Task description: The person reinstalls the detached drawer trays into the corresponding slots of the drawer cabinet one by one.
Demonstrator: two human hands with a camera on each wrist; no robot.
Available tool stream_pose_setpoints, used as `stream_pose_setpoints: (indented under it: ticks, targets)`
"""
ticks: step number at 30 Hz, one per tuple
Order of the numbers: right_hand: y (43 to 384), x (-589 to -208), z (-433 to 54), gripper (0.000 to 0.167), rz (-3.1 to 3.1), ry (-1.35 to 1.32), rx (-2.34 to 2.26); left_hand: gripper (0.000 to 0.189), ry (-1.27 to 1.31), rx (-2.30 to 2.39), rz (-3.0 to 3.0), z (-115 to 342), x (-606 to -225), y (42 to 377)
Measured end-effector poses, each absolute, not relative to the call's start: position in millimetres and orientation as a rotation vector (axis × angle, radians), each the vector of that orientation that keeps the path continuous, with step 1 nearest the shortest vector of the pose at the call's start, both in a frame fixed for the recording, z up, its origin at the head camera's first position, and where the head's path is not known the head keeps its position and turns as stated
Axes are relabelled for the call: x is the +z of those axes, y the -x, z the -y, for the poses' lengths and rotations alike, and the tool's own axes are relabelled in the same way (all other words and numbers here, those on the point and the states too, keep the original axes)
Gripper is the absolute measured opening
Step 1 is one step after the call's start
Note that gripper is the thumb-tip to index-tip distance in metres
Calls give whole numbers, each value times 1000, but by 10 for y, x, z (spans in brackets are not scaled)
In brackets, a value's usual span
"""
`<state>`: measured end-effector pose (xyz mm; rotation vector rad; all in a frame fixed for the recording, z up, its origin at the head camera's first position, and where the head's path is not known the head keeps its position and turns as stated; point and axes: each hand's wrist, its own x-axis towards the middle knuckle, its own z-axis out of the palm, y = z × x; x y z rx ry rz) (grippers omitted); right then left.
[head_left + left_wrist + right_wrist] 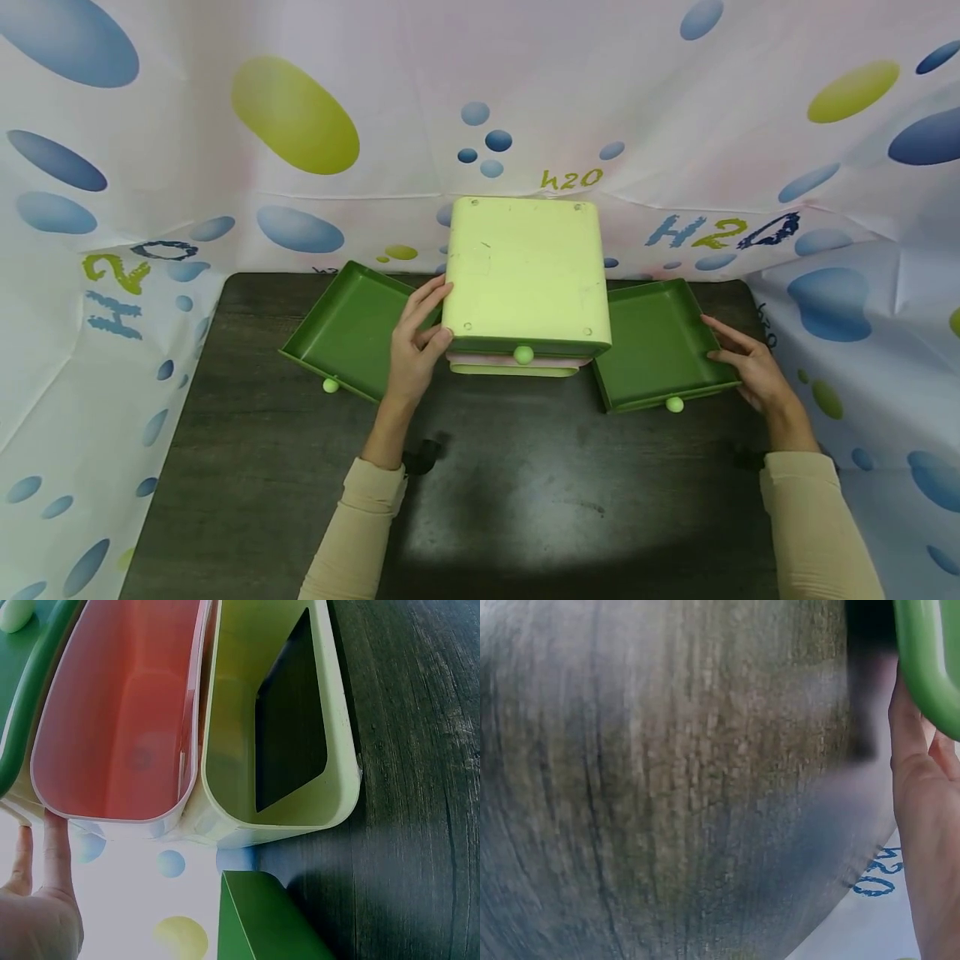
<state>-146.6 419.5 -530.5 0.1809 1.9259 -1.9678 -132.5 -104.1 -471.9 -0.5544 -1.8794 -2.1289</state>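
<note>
A small chest of stacked housings stands at the back, with a pale yellow top [527, 267]. Its top level holds a green drawer with a round knob [523, 355]. Below, in the left wrist view, are a hollow pink housing [124, 712] and a hollow yellow-green housing [232, 750] with a cut-out in its far wall. My left hand [414, 350] rests on the chest's left side, fingers fairly straight. At the right, my right hand [753, 367] pinches the right wall of a loose green drawer [652, 346]; its fingers are partly hidden in the right wrist view.
A second loose green drawer [352, 333] lies angled left of the chest, partly behind my left hand. Everything stands on a dark wooden table [525, 500]. A white patterned curtain [405, 75] encloses the back and sides.
</note>
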Motion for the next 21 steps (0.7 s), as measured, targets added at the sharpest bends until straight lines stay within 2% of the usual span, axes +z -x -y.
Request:
stream_pose_setpoints:
  ticks: [21]
  targets:
    - [1289,-5370,-4236,65,-1874,-149,-2060,75,572,-2141,1847,1032,-4718,1327]
